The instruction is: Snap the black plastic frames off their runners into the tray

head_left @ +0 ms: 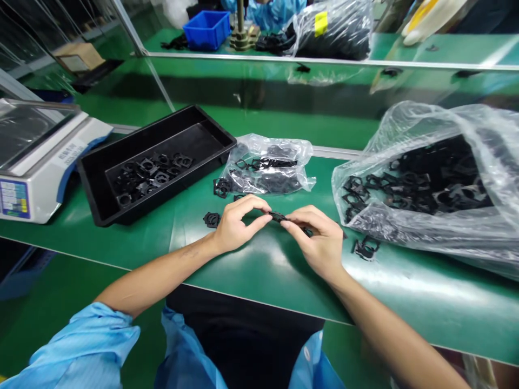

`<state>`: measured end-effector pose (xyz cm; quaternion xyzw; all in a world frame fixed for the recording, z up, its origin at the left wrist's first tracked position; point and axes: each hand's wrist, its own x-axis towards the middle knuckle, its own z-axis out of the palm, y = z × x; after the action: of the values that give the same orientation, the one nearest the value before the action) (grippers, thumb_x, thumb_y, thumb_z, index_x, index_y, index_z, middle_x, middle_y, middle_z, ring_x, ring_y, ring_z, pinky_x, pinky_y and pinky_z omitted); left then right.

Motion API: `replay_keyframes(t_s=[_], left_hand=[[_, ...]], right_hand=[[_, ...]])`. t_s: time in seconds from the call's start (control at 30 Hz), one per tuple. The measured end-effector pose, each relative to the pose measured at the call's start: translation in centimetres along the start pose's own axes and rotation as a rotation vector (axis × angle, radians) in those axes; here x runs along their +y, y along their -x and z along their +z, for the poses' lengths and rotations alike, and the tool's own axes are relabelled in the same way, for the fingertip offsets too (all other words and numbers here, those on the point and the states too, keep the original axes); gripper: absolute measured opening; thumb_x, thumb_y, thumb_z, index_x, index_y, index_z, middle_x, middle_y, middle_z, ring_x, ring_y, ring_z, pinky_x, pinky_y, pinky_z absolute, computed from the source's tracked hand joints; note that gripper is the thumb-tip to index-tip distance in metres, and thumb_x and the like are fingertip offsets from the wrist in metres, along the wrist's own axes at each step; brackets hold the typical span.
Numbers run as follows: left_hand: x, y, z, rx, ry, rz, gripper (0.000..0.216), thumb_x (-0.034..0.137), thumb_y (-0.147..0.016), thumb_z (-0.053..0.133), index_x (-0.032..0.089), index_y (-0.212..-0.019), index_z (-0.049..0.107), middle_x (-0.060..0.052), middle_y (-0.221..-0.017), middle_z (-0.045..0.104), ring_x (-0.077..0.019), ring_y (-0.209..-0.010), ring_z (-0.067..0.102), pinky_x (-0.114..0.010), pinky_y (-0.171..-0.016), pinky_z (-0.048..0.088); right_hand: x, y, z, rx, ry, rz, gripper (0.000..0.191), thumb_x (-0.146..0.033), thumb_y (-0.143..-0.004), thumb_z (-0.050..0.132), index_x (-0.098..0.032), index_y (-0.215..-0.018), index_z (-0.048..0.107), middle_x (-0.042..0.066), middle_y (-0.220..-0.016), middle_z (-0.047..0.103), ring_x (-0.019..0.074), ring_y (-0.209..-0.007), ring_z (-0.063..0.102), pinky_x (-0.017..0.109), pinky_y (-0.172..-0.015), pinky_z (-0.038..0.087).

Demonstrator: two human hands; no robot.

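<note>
My left hand (237, 224) and my right hand (318, 237) pinch a small black plastic part (278, 217) between their fingertips above the green workbench (259, 281). My fingers hide much of the part. A loose black part (211, 219) lies just left of my left hand, and another (366, 248) lies to the right of my right hand. Behind my hands is a clear plastic bag of black parts (267, 165). A larger open bag (417, 135) of similar parts sits to the right.
A black tray (162, 129) holding several black parts stands at the left, next to a white digital scale (38, 162). A glass partition (284, 60) runs behind the bench. Beyond it are a blue crate (206, 29), a bagged black load (332, 29) and a person's blue sleeve (267, 8).
</note>
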<state>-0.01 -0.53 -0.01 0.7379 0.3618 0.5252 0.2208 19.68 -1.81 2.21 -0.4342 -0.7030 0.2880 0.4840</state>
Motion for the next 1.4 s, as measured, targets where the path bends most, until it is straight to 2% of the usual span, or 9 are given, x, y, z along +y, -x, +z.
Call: replay_keyframes(t_s=[0.37,0.63,0.8,0.9,1.03,1.1,1.2,1.3,1.4], left_hand=[[0.2,0.2,0.2,0.059,0.138,-0.128,0.009,0.025,-0.086,0.075,0.017,-0.086,0.07,-0.004,-0.082,0.074,-0.0148,-0.077,0.069,-0.028,-0.077,0.056],[0.2,0.1,0.1,0.029,0.189,-0.1,0.007,0.022,-0.086,0.074,0.018,-0.083,0.069,-0.004,-0.083,0.073,-0.0146,-0.079,0.068,-0.029,-0.079,0.055],[0.4,0.2,0.1,0.001,0.152,-0.107,0.012,0.026,-0.088,0.072,0.018,-0.081,0.067,-0.004,-0.081,0.072,-0.0155,-0.078,0.068,-0.03,-0.077,0.055],[0.4,0.4,0.2,-0.014,0.128,-0.127,0.014,0.028,-0.088,0.071,0.017,-0.081,0.067,-0.004,-0.081,0.072,-0.0152,-0.077,0.067,-0.029,-0.076,0.055],[0.3,0.6,0.2,-0.021,0.142,-0.169,0.01,0.026,-0.093,0.064,0.017,-0.09,0.066,-0.003,-0.083,0.071,-0.013,-0.075,0.067,-0.026,-0.073,0.056],[0.2,0.5,0.2,-0.024,0.11,-0.108,0.009,0.021,-0.094,0.061,0.017,-0.098,0.067,-0.005,-0.093,0.072,-0.0144,-0.084,0.068,-0.028,-0.078,0.057],[0.3,0.4,-0.1,-0.027,0.011,0.051,0.011,0.015,-0.09,0.064,0.018,-0.099,0.07,-0.008,-0.105,0.072,-0.0173,-0.098,0.068,-0.034,-0.089,0.057],[0.4,0.3,-0.2,-0.012,-0.018,0.102,0.01,0.012,-0.088,0.066,0.019,-0.093,0.071,-0.006,-0.101,0.073,-0.0166,-0.094,0.069,-0.033,-0.087,0.056],[0.3,0.1,-0.3,0.026,-0.001,0.066,0.008,0.013,-0.087,0.067,0.019,-0.09,0.072,-0.004,-0.09,0.074,-0.0161,-0.086,0.069,-0.031,-0.081,0.056]], right_hand=[[0.0,-0.1,-0.1,0.01,0.022,-0.048,0.006,-0.023,-0.087,0.072,-0.022,-0.082,0.073,0.003,-0.079,0.073,0.0176,-0.073,0.067,0.031,-0.066,0.056],[0.2,0.2,0.0,0.026,-0.002,0.017,0.007,-0.028,-0.086,0.073,-0.022,-0.086,0.069,0.004,-0.082,0.069,0.0171,-0.069,0.063,0.032,-0.065,0.056],[0.0,0.1,0.0,-0.02,0.003,0.009,0.014,-0.03,-0.088,0.071,-0.023,-0.08,0.063,0.004,-0.08,0.066,0.0191,-0.075,0.062,0.034,-0.069,0.054],[0.0,0.0,0.0,-0.055,-0.09,0.115,0.02,-0.037,-0.087,0.073,-0.022,-0.078,0.063,0.004,-0.081,0.064,0.018,-0.075,0.062,0.032,-0.069,0.054],[0.2,-0.5,0.0,-0.139,-0.446,0.439,0.035,-0.046,-0.075,0.083,-0.021,-0.077,0.06,-0.001,-0.071,0.062,0.0131,-0.062,0.062,0.028,-0.063,0.055],[0.3,-0.9,-0.1,-0.183,-0.597,0.582,0.04,-0.047,-0.07,0.087,-0.02,-0.077,0.058,-0.003,-0.064,0.062,0.0116,-0.056,0.062,0.026,-0.061,0.055],[0.4,-1.1,-0.1,-0.223,-0.685,0.69,0.043,-0.048,-0.067,0.089,-0.02,-0.077,0.057,-0.004,-0.06,0.063,0.0109,-0.051,0.061,0.024,-0.056,0.054],[0.4,-1.0,0.0,-0.229,-0.592,0.644,0.043,-0.054,-0.071,0.084,-0.02,-0.079,0.059,-0.003,-0.063,0.063,0.012,-0.052,0.062,0.026,-0.057,0.055],[0.3,-0.7,-0.1,-0.12,-0.363,0.428,0.038,-0.054,-0.078,0.079,-0.021,-0.089,0.064,0.002,-0.08,0.067,0.0155,-0.071,0.067,0.029,-0.067,0.058]])
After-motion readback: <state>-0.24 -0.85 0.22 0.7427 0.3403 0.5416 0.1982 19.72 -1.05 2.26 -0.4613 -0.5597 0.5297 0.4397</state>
